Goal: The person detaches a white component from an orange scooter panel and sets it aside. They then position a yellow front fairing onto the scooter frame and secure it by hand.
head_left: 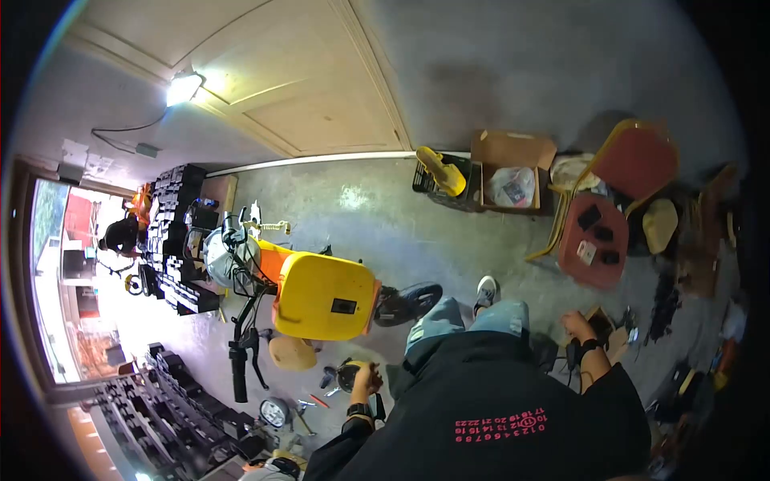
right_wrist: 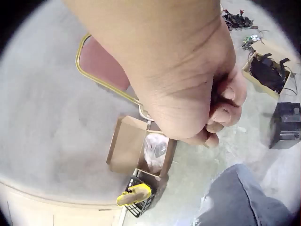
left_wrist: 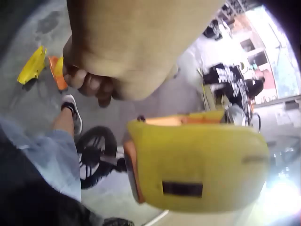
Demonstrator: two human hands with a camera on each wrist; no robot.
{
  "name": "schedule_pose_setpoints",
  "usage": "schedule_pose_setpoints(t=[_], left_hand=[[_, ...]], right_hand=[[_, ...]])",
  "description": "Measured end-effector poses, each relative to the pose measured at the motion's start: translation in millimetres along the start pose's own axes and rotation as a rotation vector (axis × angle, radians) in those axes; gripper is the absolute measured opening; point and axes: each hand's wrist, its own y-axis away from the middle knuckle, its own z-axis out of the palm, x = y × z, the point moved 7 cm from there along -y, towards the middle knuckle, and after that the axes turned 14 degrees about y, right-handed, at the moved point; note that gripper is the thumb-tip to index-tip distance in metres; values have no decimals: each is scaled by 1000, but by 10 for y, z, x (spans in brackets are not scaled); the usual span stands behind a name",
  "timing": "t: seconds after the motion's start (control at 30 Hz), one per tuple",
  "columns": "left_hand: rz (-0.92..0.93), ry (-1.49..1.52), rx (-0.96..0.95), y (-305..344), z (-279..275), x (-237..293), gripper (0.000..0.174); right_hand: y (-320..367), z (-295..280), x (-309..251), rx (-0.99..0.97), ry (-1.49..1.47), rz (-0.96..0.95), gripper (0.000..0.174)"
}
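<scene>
My left hand point(head_left: 365, 379) hangs at the side with fingers loosely curled, and nothing shows in its grasp. Nearest to it is an electric bike with a large yellow body panel point(head_left: 327, 297), a black slot in it, and orange edging; the same yellow panel point(left_wrist: 202, 167) fills much of the left wrist view. Its handlebar grip point(head_left: 238, 373) points toward the bottom of the head view. Away from the body, my right hand point(head_left: 576, 326) is held with its fingers bent loosely toward the palm. No object is visible in that hand point(right_wrist: 221, 113) in the right wrist view.
A cardboard box point(head_left: 513, 172) and a black crate point(head_left: 433, 188) with a yellow part stand by the wall. Red-cushioned chairs point(head_left: 593, 240) are beside them. Black battery-like blocks point(head_left: 172, 216) are stacked far left. A round headlight point(head_left: 274, 412) and tools lie on the floor.
</scene>
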Motion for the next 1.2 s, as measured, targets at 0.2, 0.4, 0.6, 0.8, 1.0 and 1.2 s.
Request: schedule_pose_setpoints(t=[0.2, 0.4, 0.6, 0.8, 1.0, 1.2], left_hand=[[685, -116, -337, 1779, 2114, 705, 19], [583, 154, -161, 1768, 1746, 926, 19], [465, 579, -158, 1371, 1732, 1475, 16], [348, 751, -405, 796, 2295, 2228, 17], [296, 776, -489, 905, 2558, 2677, 15], [452, 980, -367, 1186, 2042, 2855, 19]], right_hand=[[-1153, -172, 253, -301, 1055, 43, 30], [-2120, -149, -1322, 73, 929, -837, 26], [-1295, -965, -3203, 129, 641, -712, 35], [-1367, -1444, -4141, 29, 1026, -605, 37], [-1547, -1453, -6170, 47, 1295, -746, 35], [-654, -250, -8964, 197, 1209, -1234, 29]])
